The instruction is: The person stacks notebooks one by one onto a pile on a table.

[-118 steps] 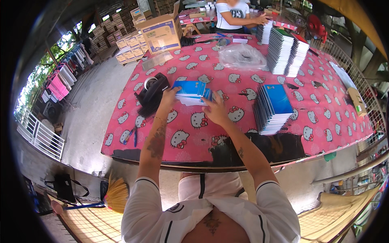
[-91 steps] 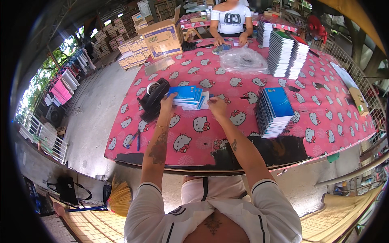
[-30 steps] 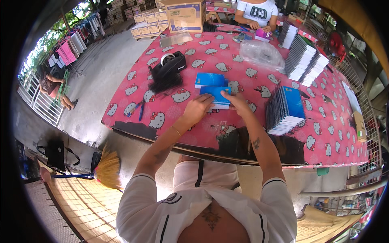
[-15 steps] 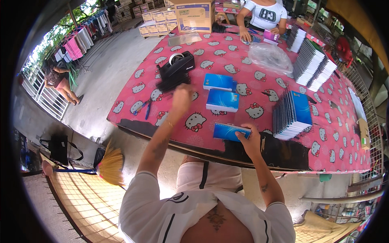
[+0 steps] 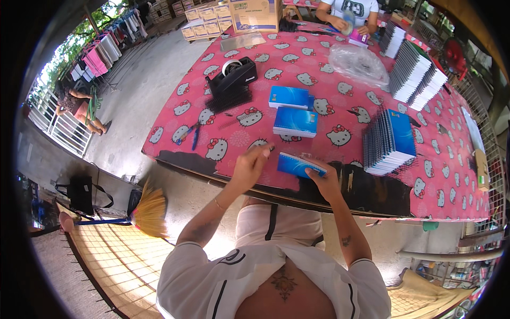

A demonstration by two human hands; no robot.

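My right hand (image 5: 325,179) grips a blue-covered notepad (image 5: 295,165) by its right end, just above the table's near edge. To its left, my left hand (image 5: 252,166) is closed in a pinch; a short dark piece of a black spiral binding coil (image 5: 271,148) shows at the fingertips, the rest hidden. Beyond my hands lie two short stacks of blue notepads, a nearer stack (image 5: 295,122) and a farther stack (image 5: 288,97). A pile of black binding coils (image 5: 229,99) rests beside a black tape dispenser (image 5: 232,76). One loose coil lies near the pile.
Coil-bound blue notebooks (image 5: 390,142) stand at the right, with taller notebook stacks (image 5: 410,72) behind. Pliers (image 5: 195,136) and scissors (image 5: 184,135) lie at the left. A clear plastic bag (image 5: 358,65) lies farther back. Across the pink table, a co-worker (image 5: 348,16) handles items.
My left hand has come back from the coil pile toward the notepad, with a dark coil end at its fingertips. My right hand keeps its grip, the notepad slightly tilted. The co-worker's hand has lifted.
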